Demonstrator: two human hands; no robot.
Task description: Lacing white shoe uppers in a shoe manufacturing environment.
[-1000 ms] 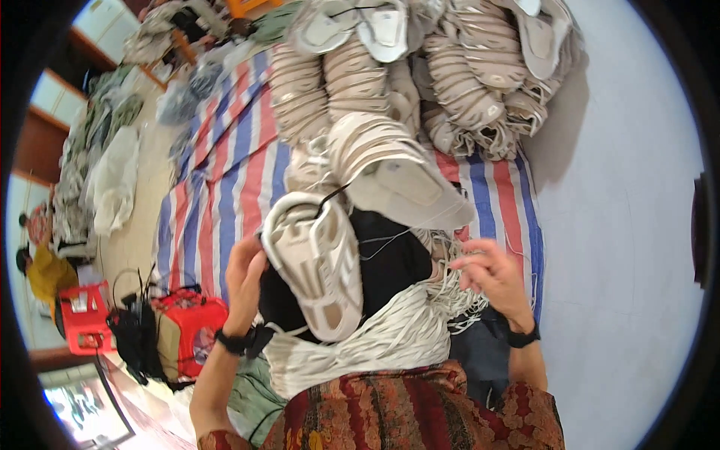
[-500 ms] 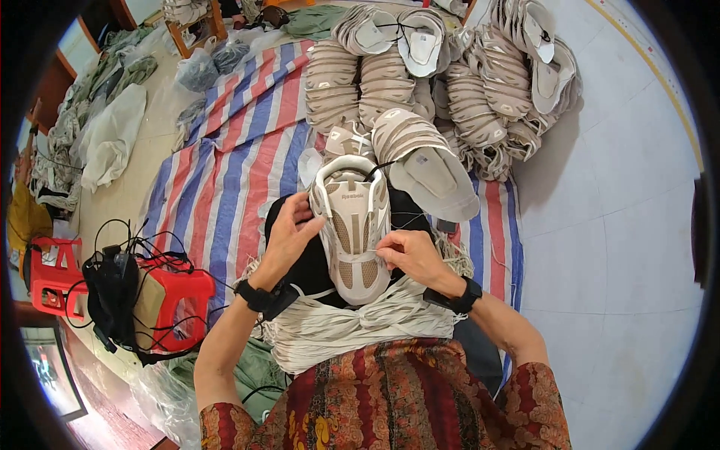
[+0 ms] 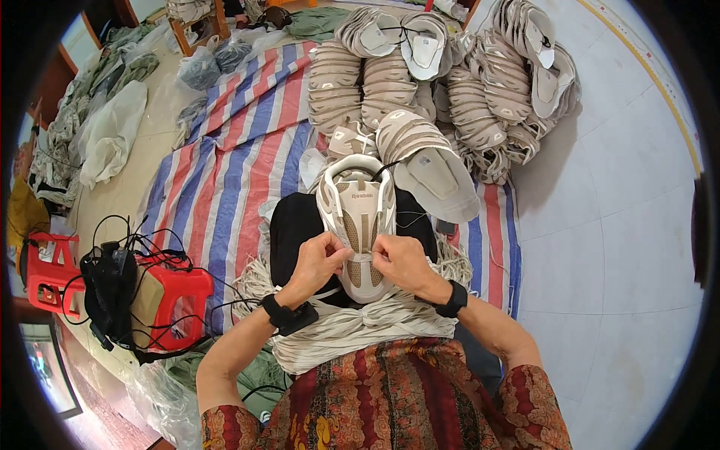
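Note:
A beige and white shoe upper (image 3: 358, 214) with brown mesh panels rests on my lap, its toe toward me. My left hand (image 3: 321, 259) is closed in a pinch at the left side, near the lower end of the lacing opening. Opposite it, my right hand (image 3: 405, 262) pinches at the right side. A thin pale shoelace (image 3: 361, 257) seems to run across the upper between my fingertips, though the fingers partly cover it. A thick bundle of off-white shoelaces (image 3: 360, 322) lies across my lap, just below the toe.
A nested stack of uppers (image 3: 435, 176) leans beyond the shoe, with more stacks (image 3: 334, 90) behind. They lie on a striped tarp (image 3: 247, 150). At left, a red stool (image 3: 180, 300) carries a black bag (image 3: 112, 292) and tangled cables.
My left hand has come down from the upper's collar side toward the toe and closed into a pinch. My right hand stays near the lower lacing area, slightly lower.

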